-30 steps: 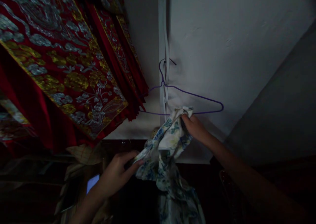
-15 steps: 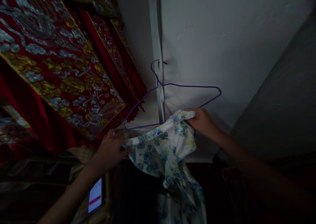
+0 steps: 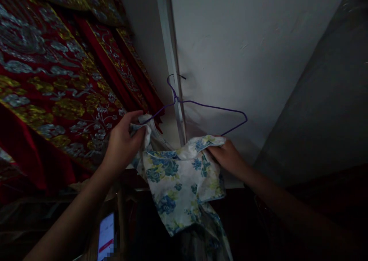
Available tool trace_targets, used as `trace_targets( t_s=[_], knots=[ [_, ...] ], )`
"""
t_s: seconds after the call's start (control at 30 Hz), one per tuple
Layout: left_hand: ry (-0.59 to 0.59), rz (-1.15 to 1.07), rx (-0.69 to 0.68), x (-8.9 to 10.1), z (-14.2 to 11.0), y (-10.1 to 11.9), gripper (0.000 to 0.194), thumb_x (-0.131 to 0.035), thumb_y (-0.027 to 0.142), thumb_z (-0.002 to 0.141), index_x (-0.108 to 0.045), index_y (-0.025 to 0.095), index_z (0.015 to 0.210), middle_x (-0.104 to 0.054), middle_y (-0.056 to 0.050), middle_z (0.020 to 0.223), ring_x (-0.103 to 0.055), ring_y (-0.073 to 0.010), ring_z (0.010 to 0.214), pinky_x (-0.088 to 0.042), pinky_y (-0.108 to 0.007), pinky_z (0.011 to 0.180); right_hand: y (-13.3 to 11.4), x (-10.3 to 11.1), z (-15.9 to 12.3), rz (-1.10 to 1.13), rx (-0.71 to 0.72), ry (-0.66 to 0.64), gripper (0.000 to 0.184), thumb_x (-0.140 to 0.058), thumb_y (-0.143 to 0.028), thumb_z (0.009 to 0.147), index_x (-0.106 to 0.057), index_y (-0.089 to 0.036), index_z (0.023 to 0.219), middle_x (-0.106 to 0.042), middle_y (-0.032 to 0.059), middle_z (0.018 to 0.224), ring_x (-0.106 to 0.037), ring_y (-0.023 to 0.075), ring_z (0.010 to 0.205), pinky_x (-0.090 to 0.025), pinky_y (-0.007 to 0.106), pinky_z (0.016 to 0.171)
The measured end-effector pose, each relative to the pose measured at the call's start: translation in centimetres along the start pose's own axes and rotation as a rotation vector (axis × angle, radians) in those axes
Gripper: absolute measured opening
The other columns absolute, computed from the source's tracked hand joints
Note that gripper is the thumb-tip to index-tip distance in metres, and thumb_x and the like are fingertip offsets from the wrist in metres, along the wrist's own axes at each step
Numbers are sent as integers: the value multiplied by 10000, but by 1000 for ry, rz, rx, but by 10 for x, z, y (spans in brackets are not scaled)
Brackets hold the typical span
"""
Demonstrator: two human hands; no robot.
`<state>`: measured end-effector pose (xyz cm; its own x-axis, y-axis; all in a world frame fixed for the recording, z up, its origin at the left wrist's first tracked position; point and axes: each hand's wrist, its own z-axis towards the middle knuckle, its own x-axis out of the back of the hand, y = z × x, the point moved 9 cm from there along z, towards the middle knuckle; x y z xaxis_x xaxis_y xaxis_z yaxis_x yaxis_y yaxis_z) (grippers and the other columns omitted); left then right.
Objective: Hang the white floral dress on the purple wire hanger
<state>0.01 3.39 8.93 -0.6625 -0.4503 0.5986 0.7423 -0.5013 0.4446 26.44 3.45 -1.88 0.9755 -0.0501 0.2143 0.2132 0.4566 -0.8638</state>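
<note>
A white garment with blue and yellow flowers (image 3: 178, 180) hangs between my hands, its lower part trailing down into the dark. My left hand (image 3: 122, 142) pinches the left shoulder of the garment, around the left end of a purple wire hanger (image 3: 212, 105). The garment's left shoulder covers that end of the hanger. At the other shoulder, my right hand (image 3: 227, 153) is closed on the cloth, just below the hanger's bare right corner. The hanger's hook is caught at a pale vertical strip (image 3: 168, 35) on the wall.
A red cloth with gold and silver embroidery (image 3: 69, 77) hangs at the left. Below my left forearm lies a lit phone (image 3: 105, 236). A pale wall panel (image 3: 230, 50) stands behind the hanger, with a darker surface (image 3: 319, 107) to its right.
My left hand has moved up and brought the garment's left shoulder over the hanger's left end. The garment's front is spread wider. My right hand keeps its hold, and the view has shifted slightly.
</note>
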Motion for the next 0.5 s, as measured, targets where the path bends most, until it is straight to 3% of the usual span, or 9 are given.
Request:
trace_targets(
  t_s=[0.1,0.17,0.27,0.3,0.37,0.43,0.5],
  knots=[
    [-97,101,-149,-22,14,8,361,-501,220,878,-714,165,1164,-746,-94,1111,-672,-265,1052,-509,-398,981,-11,7,-9,-33,15,-56,209,-555,-269,856,-740,-202,924,-734,26,825,-654,169,753,-510,283,728],
    [-146,178,-225,-33,16,9,356,-472,196,878,-731,152,1118,-748,-112,1083,-669,-280,1044,-511,-408,970,-13,28,-10,-80,4,-14,458,-611,-229,824,-668,-211,1278,-756,31,873,-672,178,734,-510,284,690],
    [-138,241,-260,-38,15,6,357,-460,192,889,-724,136,1122,-741,-128,1054,-665,-287,1018,-517,-402,943,-19,85,-4,-154,50,237,939,-740,-208,736,-338,-219,1584,-761,33,866,-652,190,649,-475,278,590],
    [-135,252,-269,-37,14,6,353,-458,197,898,-723,135,1123,-740,-130,1056,-664,-285,1017,-515,-397,943,-21,104,-1,-170,57,315,999,-776,-217,707,-317,-210,1594,-763,44,879,-645,191,636,-465,278,569],
    [-138,262,-288,-35,12,7,346,-455,223,923,-723,142,1126,-740,-125,1061,-665,-280,1017,-511,-388,946,-21,131,11,-177,5,340,894,-815,-241,670,-491,-165,1500,-770,77,896,-645,189,635,-469,280,564],
    [-100,245,-280,-25,13,4,321,-469,273,947,-730,171,1105,-744,-106,1060,-670,-269,1010,-504,-377,953,-19,138,24,-131,-110,205,583,-828,-262,649,-731,-118,1206,-775,93,846,-663,182,653,-488,277,591],
    [9,180,-204,-6,18,-6,267,-540,350,940,-732,195,1042,-744,-86,1043,-677,-251,980,-511,-358,936,-17,133,28,-27,-232,42,357,-838,-290,629,-798,-111,935,-769,88,775,-693,191,675,-511,285,624]
  ],
)
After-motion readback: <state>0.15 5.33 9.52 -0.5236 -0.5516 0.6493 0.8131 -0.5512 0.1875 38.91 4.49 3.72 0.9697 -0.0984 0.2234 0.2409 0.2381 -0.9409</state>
